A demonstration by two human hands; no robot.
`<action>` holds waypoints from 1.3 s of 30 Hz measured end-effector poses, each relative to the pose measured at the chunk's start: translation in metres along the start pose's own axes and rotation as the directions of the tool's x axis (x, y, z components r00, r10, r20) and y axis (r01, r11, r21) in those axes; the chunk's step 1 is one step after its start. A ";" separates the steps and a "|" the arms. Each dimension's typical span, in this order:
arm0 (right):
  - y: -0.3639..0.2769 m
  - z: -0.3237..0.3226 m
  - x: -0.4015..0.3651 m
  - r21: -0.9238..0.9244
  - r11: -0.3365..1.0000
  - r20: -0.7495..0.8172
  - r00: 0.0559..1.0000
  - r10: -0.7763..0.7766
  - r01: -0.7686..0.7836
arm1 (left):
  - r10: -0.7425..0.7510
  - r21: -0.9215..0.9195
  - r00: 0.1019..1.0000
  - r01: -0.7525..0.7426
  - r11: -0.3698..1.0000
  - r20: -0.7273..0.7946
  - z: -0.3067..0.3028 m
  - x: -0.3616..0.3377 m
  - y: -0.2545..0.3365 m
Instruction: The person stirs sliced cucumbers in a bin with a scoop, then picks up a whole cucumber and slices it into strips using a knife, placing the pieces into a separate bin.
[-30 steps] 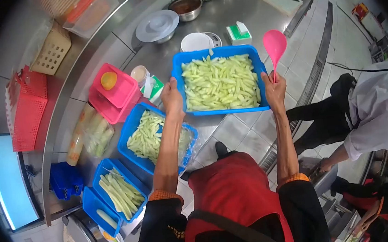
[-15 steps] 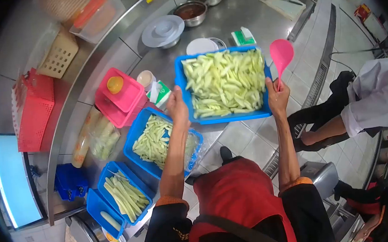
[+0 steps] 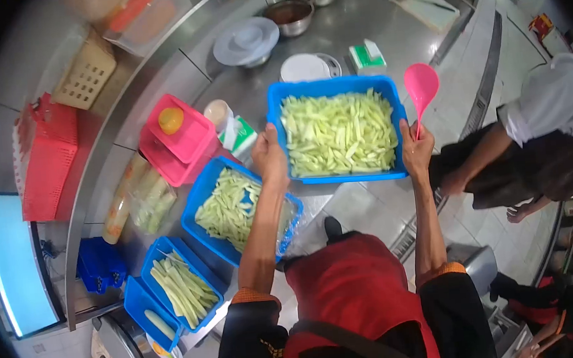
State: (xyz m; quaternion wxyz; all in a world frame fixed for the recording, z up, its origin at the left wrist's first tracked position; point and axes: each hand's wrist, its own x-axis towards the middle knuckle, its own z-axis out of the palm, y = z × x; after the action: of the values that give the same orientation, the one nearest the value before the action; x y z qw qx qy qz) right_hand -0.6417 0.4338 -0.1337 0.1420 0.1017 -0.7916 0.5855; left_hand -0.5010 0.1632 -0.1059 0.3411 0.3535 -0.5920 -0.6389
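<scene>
A blue plastic tub [image 3: 348, 177] filled with pale green, cut vegetable pieces [image 3: 340, 133] is held up in front of me. My left hand [image 3: 270, 158] grips its left side, thumb along the rim. At the right side, my right hand [image 3: 418, 148] holds the tub and also the handle of a pink ladle [image 3: 422, 88], whose bowl points up. Below my left forearm, a second blue tub [image 3: 198, 217] holds similar pieces and a clear plastic bag. Long peeled strips [image 3: 181, 287] fill a third blue tub [image 3: 213, 315] nearer the front left.
On the steel counter [image 3: 368, 22] stand a white scale [image 3: 305, 68], a green-and-white box [image 3: 366, 56], metal bowls [image 3: 289, 16] and a pink basin [image 3: 183, 130]. A co-worker in a white top [image 3: 552, 98] stands to the right. Shelf baskets [image 3: 49, 159] are at left.
The tub has shifted slightly right with both hands, and its pieces lie flatter, lower against the walls. The co-worker at right has changed posture, and a second hand now shows there.
</scene>
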 end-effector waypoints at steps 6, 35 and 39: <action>-0.004 0.007 -0.005 0.135 0.990 0.010 0.999 0.031 -0.032 | -0.071 -0.161 0.997 0.076 0.984 0.035 -0.012 -0.002 -0.008; 0.020 0.031 -0.029 -0.058 0.995 -0.051 0.995 -0.083 0.080 | -0.061 -0.091 0.998 0.059 0.994 -0.021 -0.048 -0.004 -0.050; 0.018 0.024 -0.031 -0.039 0.995 -0.034 0.995 -0.093 0.092 | -0.138 -0.039 0.987 0.135 0.990 -0.084 -0.033 0.007 -0.018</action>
State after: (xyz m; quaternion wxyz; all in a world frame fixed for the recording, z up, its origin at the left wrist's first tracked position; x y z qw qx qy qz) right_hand -0.6213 0.4160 -0.1675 0.1847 0.1251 -0.7942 0.5652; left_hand -0.4769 0.1418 -0.1257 0.3275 0.4149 -0.5405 -0.6545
